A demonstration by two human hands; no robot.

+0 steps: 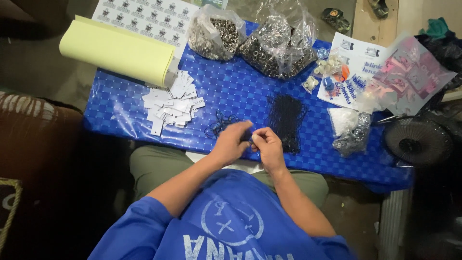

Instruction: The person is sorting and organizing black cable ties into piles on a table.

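- While both hands are meeting over the near edge of the blue checked table (pixel 240 86), the left hand (pixel 230 143) is curling narrow, fingertips pinching something small and dark; what exactly, cannot tell.
- Right hand (pixel 268 146) is closing likewise, thumb and forefinger pressing together against the left fingertips.
- Small tangle of black cord (pixel 219 124) is lying just beside the left hand; larger black cord bundle (pixel 287 118) is sitting just beyond the right hand, both within easy reach, probably as feed stock.
- White tags (pixel 171 107) are piling up at left, well apart.
- Bags of metal eyelets (pixel 255 38) are resting at the far edge, out of the working zone.
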